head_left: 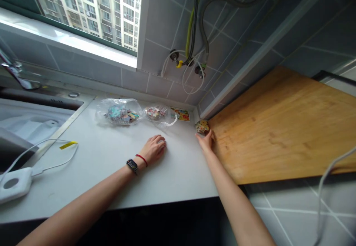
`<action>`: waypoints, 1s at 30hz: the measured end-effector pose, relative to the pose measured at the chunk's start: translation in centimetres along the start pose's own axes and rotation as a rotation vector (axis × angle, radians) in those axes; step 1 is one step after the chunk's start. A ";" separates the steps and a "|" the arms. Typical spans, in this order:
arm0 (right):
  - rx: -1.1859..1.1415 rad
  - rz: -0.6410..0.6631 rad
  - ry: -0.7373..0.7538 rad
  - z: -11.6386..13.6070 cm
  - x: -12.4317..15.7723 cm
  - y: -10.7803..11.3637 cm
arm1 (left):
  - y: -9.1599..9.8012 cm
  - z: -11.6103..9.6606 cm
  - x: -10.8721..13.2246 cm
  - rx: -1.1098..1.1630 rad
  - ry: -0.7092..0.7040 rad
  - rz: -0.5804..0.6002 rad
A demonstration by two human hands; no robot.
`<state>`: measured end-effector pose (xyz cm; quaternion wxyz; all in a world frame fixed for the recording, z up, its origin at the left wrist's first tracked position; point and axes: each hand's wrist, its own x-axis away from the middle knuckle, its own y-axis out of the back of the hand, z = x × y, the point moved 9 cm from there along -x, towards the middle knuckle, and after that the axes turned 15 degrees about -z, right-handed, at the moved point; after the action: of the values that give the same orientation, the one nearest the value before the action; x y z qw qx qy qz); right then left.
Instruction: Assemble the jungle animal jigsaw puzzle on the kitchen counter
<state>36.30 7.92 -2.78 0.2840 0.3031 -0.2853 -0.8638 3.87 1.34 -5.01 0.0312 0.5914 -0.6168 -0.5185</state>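
My right hand (206,141) reaches into the counter's right corner. Its thumb and fingers are around the near side of a small stack of colourful puzzle pieces (202,126), beside the wooden board; the contact is partly hidden. On the white counter rests my left hand (153,148), palm down with fingers curled together, and nothing shows in it. Behind it are a clear plastic bag of blue and multicoloured puzzle pieces (119,114) and a second clear bag with reddish pieces (155,113). A flat colourful picture card (182,114) lies against the back edge.
A large wooden board (286,131) leans along the right side. To the left are a sink (30,116) with a faucet (20,73), a white charger with its cable (15,184) and a yellow strip (68,145). Hoses (204,23) hang on the tiled wall by the window.
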 end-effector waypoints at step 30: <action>0.013 -0.180 -0.052 -0.8 -1.2 -4.6 | 0.5 -0.4 -0.4 0.015 0.058 0.051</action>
<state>36.13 11.57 -5.93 0.1957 0.3068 -0.2695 -0.8916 3.88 1.29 -4.20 0.0577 0.5905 -0.6342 -0.4957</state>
